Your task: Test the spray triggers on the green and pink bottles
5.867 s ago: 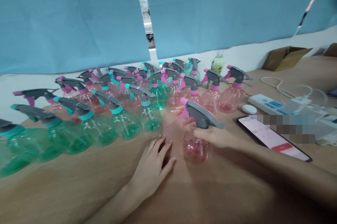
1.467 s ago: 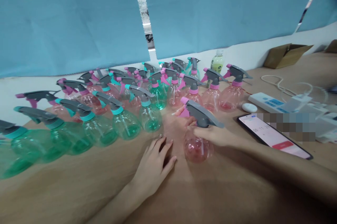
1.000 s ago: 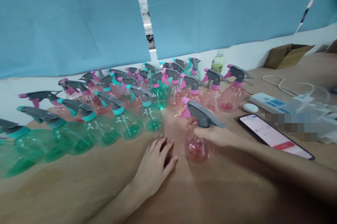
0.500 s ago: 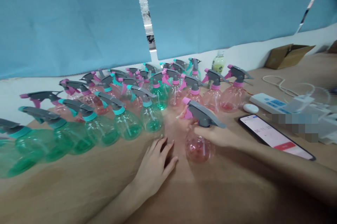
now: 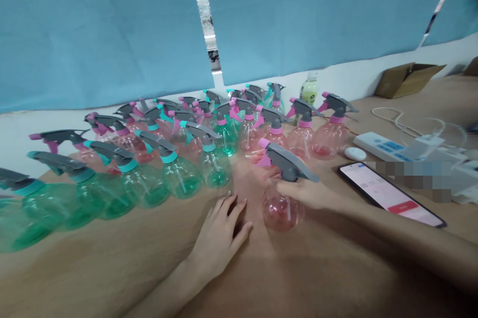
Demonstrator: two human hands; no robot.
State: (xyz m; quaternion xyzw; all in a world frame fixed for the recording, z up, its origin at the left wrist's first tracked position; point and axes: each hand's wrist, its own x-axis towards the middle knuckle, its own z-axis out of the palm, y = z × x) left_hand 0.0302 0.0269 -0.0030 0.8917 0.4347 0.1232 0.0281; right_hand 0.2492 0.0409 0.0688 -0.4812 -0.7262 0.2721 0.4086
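Note:
A clear pink spray bottle [image 5: 283,211] with a grey and pink trigger head stands upright on the brown tabletop, right of centre. My right hand [image 5: 298,191] is around its neck from the right, thumb in front, fingers reaching past the neck below the pink trigger; the bottle's head hides part of the hand. To the left, my left hand [image 5: 222,236] lies flat on the table, fingers spread, holding nothing. Nearest beyond its fingertips is a green spray bottle [image 5: 215,168] with a turquoise collar, at the end of a row of green ones.
Several pink and green spray bottles [image 5: 246,131] crowd the table behind. On the right lie a phone [image 5: 392,193] showing a timer, a white rounded case [image 5: 355,154], and a power strip [image 5: 384,146] with cables. A labelled bottle [image 5: 309,90] and a cardboard box [image 5: 407,80] stand farther back.
The fingers of my right hand have straightened somewhat beside the trigger. The pink bottle and my left hand have stayed in place.

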